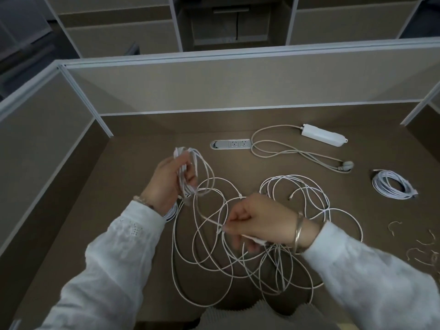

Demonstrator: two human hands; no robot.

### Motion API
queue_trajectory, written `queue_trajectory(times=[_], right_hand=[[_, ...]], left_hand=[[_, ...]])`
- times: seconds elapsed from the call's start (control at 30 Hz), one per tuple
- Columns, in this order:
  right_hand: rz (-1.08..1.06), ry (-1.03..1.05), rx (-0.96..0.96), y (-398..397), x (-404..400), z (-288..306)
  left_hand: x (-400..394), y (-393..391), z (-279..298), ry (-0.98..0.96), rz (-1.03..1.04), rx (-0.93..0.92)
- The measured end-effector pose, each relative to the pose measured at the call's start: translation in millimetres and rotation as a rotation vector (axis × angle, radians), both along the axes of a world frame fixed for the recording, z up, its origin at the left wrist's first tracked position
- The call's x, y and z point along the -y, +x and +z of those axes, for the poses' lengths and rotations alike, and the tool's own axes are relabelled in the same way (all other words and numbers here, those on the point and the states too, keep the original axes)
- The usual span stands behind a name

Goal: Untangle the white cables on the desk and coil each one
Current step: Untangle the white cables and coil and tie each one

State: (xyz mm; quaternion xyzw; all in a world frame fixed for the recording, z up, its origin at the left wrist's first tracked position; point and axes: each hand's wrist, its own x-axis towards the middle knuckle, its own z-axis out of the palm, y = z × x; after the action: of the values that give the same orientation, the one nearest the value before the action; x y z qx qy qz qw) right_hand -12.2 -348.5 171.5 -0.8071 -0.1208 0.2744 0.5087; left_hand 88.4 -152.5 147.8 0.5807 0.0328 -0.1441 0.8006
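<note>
Desk point(133, 234): brown surface, enclosed by beige partition panels point(238, 84) at the back and on both sides; the near edge is open toward the person. No bin, tray or box stands on it. A recessed socket strip point(231, 144) sits in the surface near the back panel; no readable writing on it or elsewhere.

Left hand point(170, 184): raised above the desk left of centre, fingers curled round a partly wound bundle of cable point(188, 167), loops hanging below the grip.

Right hand point(257, 222): low over the tangle, thumb and fingers pinching a single strand; a bangle point(298, 231) on the wrist.

Tangle of white cables point(250, 258): loose overlapping loops spread across the centre and near half of the desk, some reaching the near edge. One strand runs from the tangle up to the held bundle.

Finished coil point(392, 185): lies flat at the right, apart from the tangle.

Power strip point(323, 135): white, at the back right, its grey cord looped beside the socket strip.

Small wire ties point(423, 244): scattered near the right edge.

Open room: bare desk along the left side and in the back left corner
</note>
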Motion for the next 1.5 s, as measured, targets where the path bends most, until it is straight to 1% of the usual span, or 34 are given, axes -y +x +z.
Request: queue_trajectory(times=[0.07,0.13,0.17,0.23,0.3,0.4,0.47,0.53,0.6,0.7,0.77,0.83,0.87,0.93,0.97,1.03,1.13,1.2,1.23,1.3,1.37,1.43,1.5], right_hand=[[0.011,0.151,-0.149,8.0,-3.9,10.5],[0.021,0.219,-0.194,17.2,-5.3,18.5],[0.012,0.250,-0.209,22.7,-4.1,20.8],[-0.030,0.295,-0.240,33.8,1.4,24.5],[-0.061,0.308,-0.290,44.8,11.1,25.7],[-0.003,0.273,-0.342,53.8,26.7,25.0],[0.053,0.207,-0.315,54.7,37.1,23.2],[0.082,0.141,-0.245,54.1,44.8,22.3],[0.057,0.092,-0.114,54.3,48.4,21.3],[0.013,0.011,0.073,52.6,49.6,11.4],[-0.018,0.023,0.113,46.2,46.6,0.6],[-0.078,0.142,0.035,37.0,43.2,-7.1],[-0.075,0.179,0.007,34.1,41.6,-11.1],[-0.040,0.158,0.037,28.0,36.7,-18.3],[-0.048,0.132,0.051,26.2,35.4,-21.7],[-0.121,0.136,0.014,23.0,35.0,-26.6],[-0.213,0.163,-0.054,17.8,43.0,-33.9],[-0.243,0.158,-0.058,14.8,49.4,-37.8],[-0.271,0.145,-0.057,14.1,52.0,-40.1],[-0.382,0.099,-0.046,13.0,59.4,-47.3],[-0.492,0.061,-0.026,10.5,70.8,-51.0],[-0.548,0.075,-0.011,6.8,79.3,-52.8],[-0.586,0.142,-0.024,1.4,83.7,-56.4]], left_hand=[[8.9,-7.4,-2.1,0.115,-0.066,0.041],[17.3,-17.0,-1.1,0.226,-0.157,0.058],[22.7,-21.8,0.8,0.252,-0.205,0.052],[31.4,-29.2,2.4,0.245,-0.313,0.023],[35.2,-34.9,2.9,0.210,-0.461,-0.047],[35.4,-36.0,9.5,0.152,-0.784,-0.207],[34.8,-32.2,12.0,0.123,-0.952,-0.366],[35.7,-29.3,11.4,0.079,-1.027,-0.485],[38.1,-27.6,9.4,0.012,-1.067,-0.549],[40.2,-23.8,8.2,-0.114,-1.118,-0.596],[40.7,-21.2,10.3,-0.150,-1.127,-0.608],[43.0,-17.9,10.9,-0.137,-1.103,-0.611],[44.6,-16.9,11.4,-0.133,-1.086,-0.615],[48.7,-17.4,12.0,-0.111,-1.044,-0.626],[51.9,-18.9,12.1,-0.072,-1.013,-0.622],[57.5,-23.3,11.1,0.017,-0.939,-0.574],[70.1,-32.1,4.5,0.163,-0.882,-0.441],[76.2,-36.4,0.1,0.295,-0.865,-0.335],[78.0,-37.9,-1.8,0.326,-0.855,-0.296],[78.9,-39.4,-7.0,0.295,-0.812,-0.277],[87.1,-43.5,-13.3,0.252,-0.753,-0.297],[102.5,-51.5,-19.4,0.179,-0.641,-0.384],[118.4,-57.2,-24.9,0.104,-0.526,-0.488]])
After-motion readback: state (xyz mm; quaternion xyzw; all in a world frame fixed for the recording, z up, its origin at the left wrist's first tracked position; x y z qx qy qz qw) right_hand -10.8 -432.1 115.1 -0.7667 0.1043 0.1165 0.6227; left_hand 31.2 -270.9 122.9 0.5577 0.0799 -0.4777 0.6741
